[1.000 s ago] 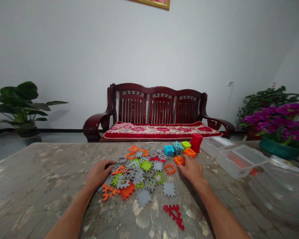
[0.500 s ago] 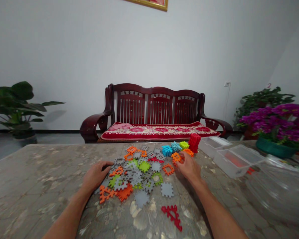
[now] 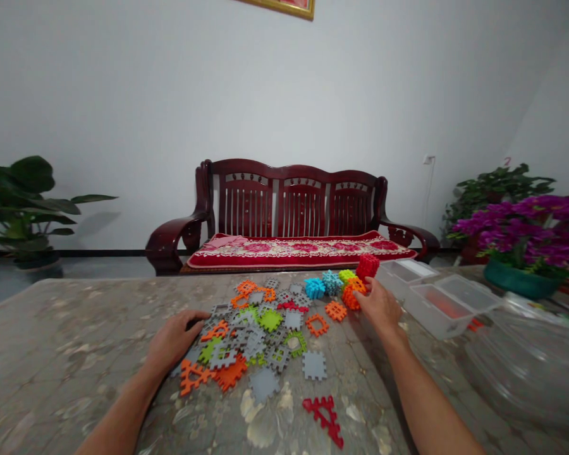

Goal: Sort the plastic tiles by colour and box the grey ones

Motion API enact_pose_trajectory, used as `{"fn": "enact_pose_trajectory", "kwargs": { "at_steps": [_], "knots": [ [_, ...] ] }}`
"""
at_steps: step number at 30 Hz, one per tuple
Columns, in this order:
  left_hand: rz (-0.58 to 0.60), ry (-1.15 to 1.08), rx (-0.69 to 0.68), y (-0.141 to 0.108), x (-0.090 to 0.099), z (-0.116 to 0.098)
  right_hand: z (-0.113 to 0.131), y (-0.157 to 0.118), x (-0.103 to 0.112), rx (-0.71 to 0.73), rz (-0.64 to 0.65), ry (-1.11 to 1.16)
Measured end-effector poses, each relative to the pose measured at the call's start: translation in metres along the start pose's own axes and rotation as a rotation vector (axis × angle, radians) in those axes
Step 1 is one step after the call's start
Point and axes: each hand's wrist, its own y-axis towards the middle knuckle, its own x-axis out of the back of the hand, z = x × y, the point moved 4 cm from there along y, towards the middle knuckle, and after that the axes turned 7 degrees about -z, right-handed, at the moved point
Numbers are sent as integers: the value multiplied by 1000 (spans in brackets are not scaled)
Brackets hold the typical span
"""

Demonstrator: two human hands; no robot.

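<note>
My right hand (image 3: 379, 306) has its fingers closed around an orange toothed piece (image 3: 353, 293) at the orange stack, in front of the red stack (image 3: 368, 266). Blue (image 3: 315, 288), grey-blue (image 3: 332, 283) and yellow-green (image 3: 346, 276) stacks stand to its left. My left hand (image 3: 180, 332) rests at the left edge of the loose pile, thumb and fingers apart, nothing in it. The pile holds grey, green, orange and red flat pieces, among them a green square (image 3: 271, 319). Nearer me lie a grey square (image 3: 314, 365) and a red triangle (image 3: 324, 417).
Clear plastic boxes (image 3: 439, 320) stand open at the right, one with orange-red pieces inside. Beside them are a transparent container (image 3: 526, 366) and purple flowers in a teal pot (image 3: 516, 279). A wooden bench (image 3: 168, 240) stands behind the table (image 3: 95, 335).
My right hand has moved right and away from me to the orange stack. An orange piece that it was touching now lies flat on the table. My left hand has hardly moved.
</note>
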Motion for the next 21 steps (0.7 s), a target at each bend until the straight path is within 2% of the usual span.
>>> {"fn": "enact_pose_trajectory", "kwargs": {
  "at_steps": [5, 9, 11, 15, 18, 21],
  "knots": [
    [7, -2, -6, 1, 0, -1, -3, 2, -2, 10, 5, -8],
    [16, 10, 1, 0, 1, -3, 8, -7, 2, 122, -52, 40],
    [20, 10, 1, 0, 1, -4, 20, -19, -1, 195, 26, 118],
    [-1, -17, 5, -1, 2, -5, 47, -54, -13, 350, 292, 178],
    [-12, -22, 5, -2, 3, -6, 62, -76, -15, 448, 344, 85],
    [3, 2, 9, -2, 4, -8, 68, -89, -15, 484, 368, -22]
  ]
}}
